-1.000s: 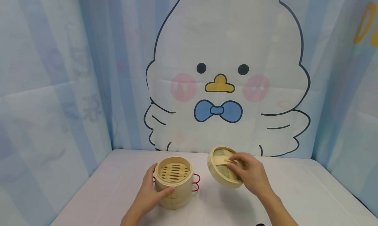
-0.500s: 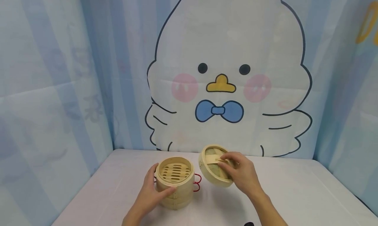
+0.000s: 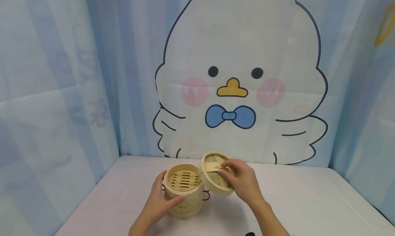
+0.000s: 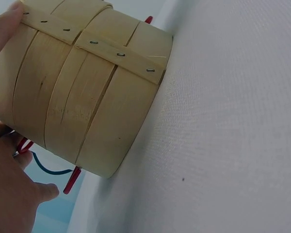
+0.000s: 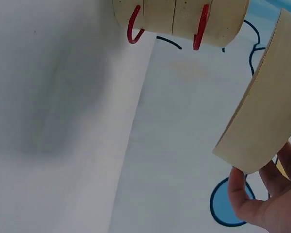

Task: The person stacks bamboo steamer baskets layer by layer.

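Note:
A two-tier bamboo steamer (image 3: 193,203) stands upright on the table, its slotted inner rack (image 3: 184,179) showing at the open top. My left hand (image 3: 157,202) grips its left side, thumb across the front and fingers round behind. In the left wrist view, stapled bamboo strips run down the steamer wall (image 4: 87,92). To the right, my right hand (image 3: 245,183) pinches the small handle strip of the round woven steamer lid (image 3: 212,166). The lid is tilted, its left edge overlapping the steamer's right rim in the head view. In the right wrist view, the lid's side wall (image 5: 266,97) faces the camera.
Red loop handles (image 5: 200,29) stick out from the steamer's side. A white cloth (image 3: 296,198) covers the table. Behind stands a fabric backdrop (image 3: 240,140) with a cartoon bird, and blue striped curtains (image 3: 55,126) flank it. A small dark object (image 3: 250,234) shows at the bottom edge.
My right hand has carried the tilted lid leftward until it overlaps the steamer's rim in the head view. My left hand keeps its grip on the steamer.

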Action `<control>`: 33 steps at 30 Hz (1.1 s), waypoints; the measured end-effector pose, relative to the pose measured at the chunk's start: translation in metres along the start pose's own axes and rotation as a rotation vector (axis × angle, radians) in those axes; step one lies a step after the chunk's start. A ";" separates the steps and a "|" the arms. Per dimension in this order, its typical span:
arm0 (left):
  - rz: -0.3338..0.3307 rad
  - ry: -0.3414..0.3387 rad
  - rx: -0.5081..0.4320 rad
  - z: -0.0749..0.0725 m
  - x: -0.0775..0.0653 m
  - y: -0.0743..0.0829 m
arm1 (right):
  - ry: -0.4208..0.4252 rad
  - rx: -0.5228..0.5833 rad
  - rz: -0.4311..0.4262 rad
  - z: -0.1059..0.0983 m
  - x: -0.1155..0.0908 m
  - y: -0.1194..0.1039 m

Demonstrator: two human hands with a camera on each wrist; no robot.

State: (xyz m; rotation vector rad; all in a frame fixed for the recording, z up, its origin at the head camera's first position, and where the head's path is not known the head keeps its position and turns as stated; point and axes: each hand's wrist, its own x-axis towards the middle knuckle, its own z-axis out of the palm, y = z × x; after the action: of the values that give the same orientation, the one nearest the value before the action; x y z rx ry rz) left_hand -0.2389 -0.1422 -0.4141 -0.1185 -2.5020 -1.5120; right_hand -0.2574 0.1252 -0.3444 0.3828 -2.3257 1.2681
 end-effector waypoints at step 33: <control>0.058 -0.011 -0.042 -0.004 -0.001 0.000 | -0.087 0.001 -0.121 0.043 0.012 -0.039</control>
State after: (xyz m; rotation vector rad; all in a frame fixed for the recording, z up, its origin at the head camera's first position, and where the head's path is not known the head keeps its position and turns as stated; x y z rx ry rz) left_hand -0.2379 -0.1455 -0.4127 -0.2055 -2.4539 -1.5453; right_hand -0.2615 0.0673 -0.3306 0.5809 -2.3346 1.2171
